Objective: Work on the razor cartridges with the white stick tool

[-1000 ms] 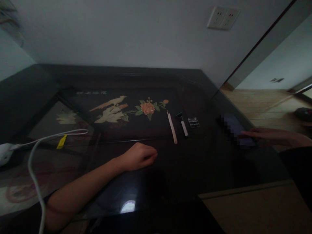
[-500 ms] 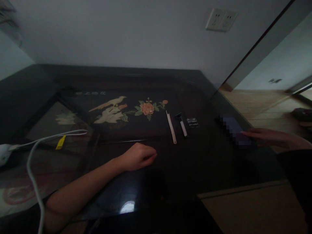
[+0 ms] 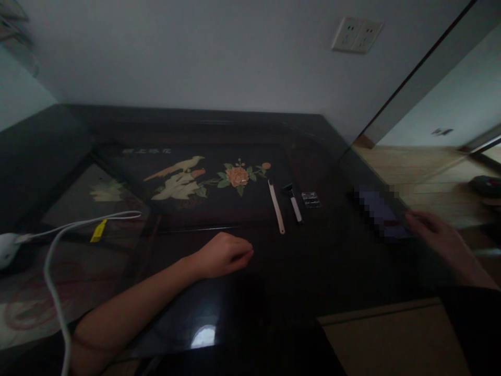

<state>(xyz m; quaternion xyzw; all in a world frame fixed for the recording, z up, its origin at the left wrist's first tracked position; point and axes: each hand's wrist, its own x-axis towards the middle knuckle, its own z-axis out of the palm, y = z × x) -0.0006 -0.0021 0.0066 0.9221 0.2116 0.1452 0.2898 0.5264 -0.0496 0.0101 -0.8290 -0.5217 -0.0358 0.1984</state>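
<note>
My left hand point(image 3: 226, 256) rests on the dark glossy tabletop point(image 3: 297, 271), its fingers curled in with nothing visible in them. Up and to the right of it lies a slim pale stick point(image 3: 276, 208) with a small hole at its lower end. Beside that is a razor point(image 3: 296, 207) with a white handle and a dark head, then a small clear-and-silver pack point(image 3: 311, 199). My right hand point(image 3: 440, 237) hovers by the right edge of the table, fingers loosely bent and apart. Just left of it a phone point(image 3: 378, 211) lies flat, its screen lit and pixelated.
A white cable point(image 3: 52, 282) with a yellow tag point(image 3: 98, 230) runs from a white plug point(image 3: 8, 248) on the left. Bird-and-flower decoration point(image 3: 237, 176) shows in the tabletop. Behind is a wall with sockets point(image 3: 357, 35); wooden floor point(image 3: 410, 169) lies to the right.
My right hand has drawn back right and slightly down, its fingers coming off the phone. The left hand keeps its place, and the things on the table have not moved.
</note>
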